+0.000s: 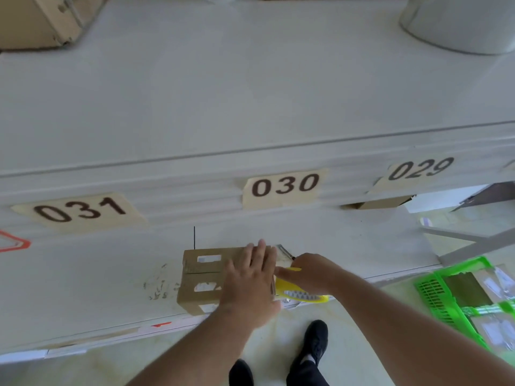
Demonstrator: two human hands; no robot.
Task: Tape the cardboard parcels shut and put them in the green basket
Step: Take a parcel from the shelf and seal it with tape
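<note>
White tabletop (250, 107) is carrying the cardboard parcel (203, 277) at its near edge, taping apparently under way. Left hand (250, 280) is pressing flat on it, fingers straight and together; right hand (312, 270) is gripping the yellow tape dispenser (303, 293) beside it. Green basket (446, 296), lower right, is already holding taped parcels.

Left hand (252, 277) lies flat; right hand (312, 271) curled in grip.

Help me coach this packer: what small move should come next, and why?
Probably draw the yellow tape dispenser across the cardboard parcel along its seam. The left hand presses flat on top, steadying it, and the right hand grips the dispenser at the parcel's right end.
</note>
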